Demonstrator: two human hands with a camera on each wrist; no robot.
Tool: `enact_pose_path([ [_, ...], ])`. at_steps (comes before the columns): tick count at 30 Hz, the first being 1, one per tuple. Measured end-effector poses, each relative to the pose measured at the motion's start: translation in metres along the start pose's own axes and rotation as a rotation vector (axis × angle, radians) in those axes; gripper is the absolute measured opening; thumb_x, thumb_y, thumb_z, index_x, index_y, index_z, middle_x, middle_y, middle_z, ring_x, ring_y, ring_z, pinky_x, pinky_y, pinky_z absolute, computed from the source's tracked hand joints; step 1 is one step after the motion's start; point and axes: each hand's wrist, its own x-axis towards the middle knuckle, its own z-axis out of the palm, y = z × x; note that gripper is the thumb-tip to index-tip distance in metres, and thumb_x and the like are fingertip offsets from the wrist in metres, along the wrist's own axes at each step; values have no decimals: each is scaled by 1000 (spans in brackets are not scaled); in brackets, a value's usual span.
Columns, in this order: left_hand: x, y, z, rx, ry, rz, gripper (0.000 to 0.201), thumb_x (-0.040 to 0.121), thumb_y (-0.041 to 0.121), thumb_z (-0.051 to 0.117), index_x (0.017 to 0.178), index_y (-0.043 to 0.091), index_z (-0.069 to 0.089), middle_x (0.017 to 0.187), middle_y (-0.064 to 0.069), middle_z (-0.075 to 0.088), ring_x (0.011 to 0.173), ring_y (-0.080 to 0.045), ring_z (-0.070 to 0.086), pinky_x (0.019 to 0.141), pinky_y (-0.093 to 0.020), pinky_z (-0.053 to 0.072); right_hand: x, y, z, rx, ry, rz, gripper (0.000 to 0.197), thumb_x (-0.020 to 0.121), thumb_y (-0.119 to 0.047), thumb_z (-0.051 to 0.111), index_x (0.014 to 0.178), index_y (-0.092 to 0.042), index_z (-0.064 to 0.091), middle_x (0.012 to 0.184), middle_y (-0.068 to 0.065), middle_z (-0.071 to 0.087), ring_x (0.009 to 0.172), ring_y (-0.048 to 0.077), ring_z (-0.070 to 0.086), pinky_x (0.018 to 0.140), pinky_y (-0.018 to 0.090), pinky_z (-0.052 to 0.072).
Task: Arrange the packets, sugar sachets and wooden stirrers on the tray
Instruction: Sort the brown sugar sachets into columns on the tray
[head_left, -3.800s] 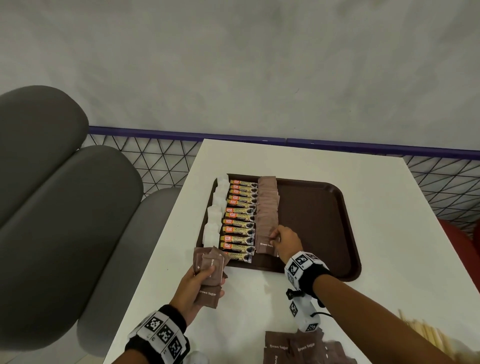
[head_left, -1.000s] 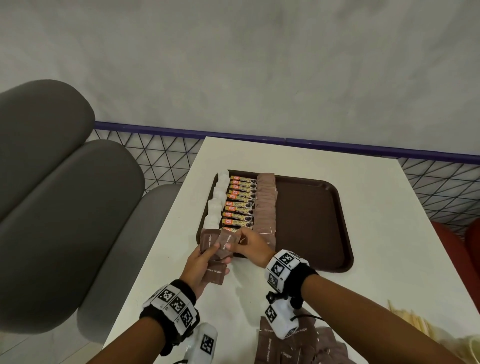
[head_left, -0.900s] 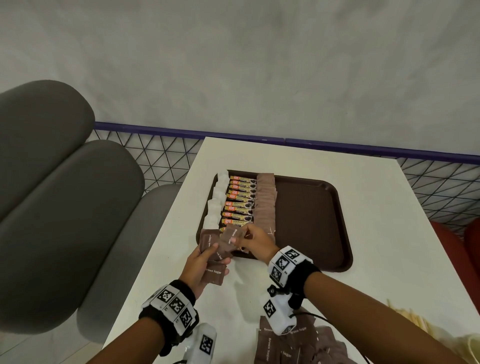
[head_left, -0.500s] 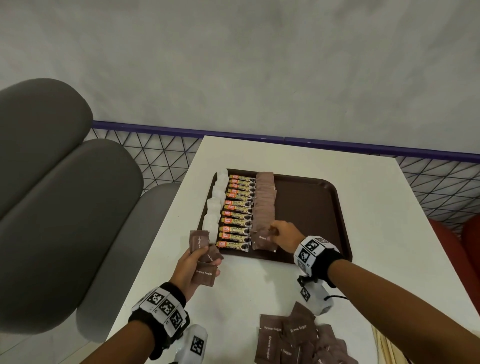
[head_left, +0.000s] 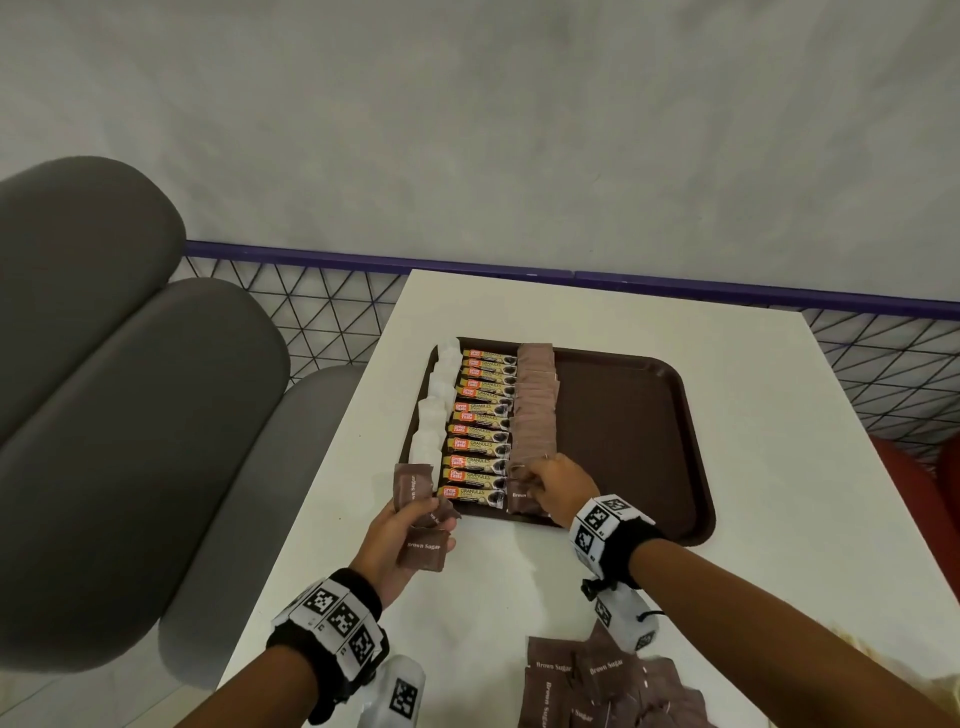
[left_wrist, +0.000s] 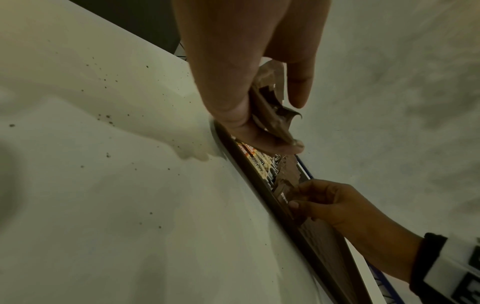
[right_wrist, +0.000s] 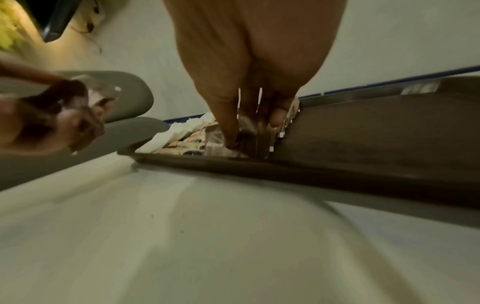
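Observation:
A dark brown tray (head_left: 639, 415) lies on the white table. It holds a column of white sachets (head_left: 434, 410), a column of coffee granule packets (head_left: 480, 431) and a column of brown sugar sachets (head_left: 535, 410). My left hand (head_left: 400, 530) grips a small bunch of brown sugar sachets (head_left: 421, 519) just off the tray's near left corner; the bunch (left_wrist: 272, 111) shows between thumb and fingers. My right hand (head_left: 558, 488) pinches a brown sugar sachet (head_left: 522, 499) at the near end of the brown column, fingertips (right_wrist: 231, 135) down in the tray.
A loose heap of brown sugar sachets (head_left: 597, 686) lies on the table near the front edge, under my right forearm. Grey padded seats (head_left: 130, 415) stand left of the table. A wire mesh rail with a purple top (head_left: 519, 270) runs behind. The tray's right half (head_left: 623, 441) is bare.
My right hand took a brown sugar sachet from the left hand's bunch, carried it right and lowered it onto the near end of the brown column. The left hand drew back slightly.

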Motion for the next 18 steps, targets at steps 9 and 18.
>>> enact_pose_path([
  [9, 0, -2, 2, 17, -36, 30, 17, 87, -7, 53, 95, 5, 61, 89, -17, 64, 81, -27, 60, 60, -31, 56, -8, -3, 6, -105, 99, -66, 36, 85, -8, 55, 120, -14, 48, 125, 5, 51, 113, 22, 48, 92, 30, 40],
  [18, -3, -1, 7, 68, -2, 67, 18, 90, 4, 55, 107, 9, 58, 98, -17, 67, 71, -20, 71, 54, -30, 57, -16, -7, 1, -221, 198, -76, 42, 90, -36, 51, 127, -17, 44, 129, 3, 44, 117, 21, 39, 95, 30, 35],
])
